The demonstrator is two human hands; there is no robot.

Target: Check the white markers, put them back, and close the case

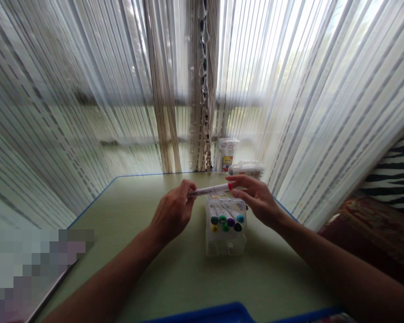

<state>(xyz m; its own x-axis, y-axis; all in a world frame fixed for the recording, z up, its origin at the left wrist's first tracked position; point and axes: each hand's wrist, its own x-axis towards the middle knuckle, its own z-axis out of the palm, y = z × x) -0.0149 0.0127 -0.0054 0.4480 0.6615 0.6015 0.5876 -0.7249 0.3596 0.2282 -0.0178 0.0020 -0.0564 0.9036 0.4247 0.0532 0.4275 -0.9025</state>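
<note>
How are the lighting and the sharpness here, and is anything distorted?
In the head view, daylight washes out the curtain at upper right; in the head view, the left hand and right hand look dim against it; in the head view, the marker's print is too soft to read; in the head view, blocky pixels hide the lower left.

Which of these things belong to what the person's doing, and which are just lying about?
Part of the job, it seems:
- left hand, holding the white marker
- right hand, at its red end
- clear plastic case of markers, below

Just around:
- upright clear container
- case beside it
- string curtain
</note>
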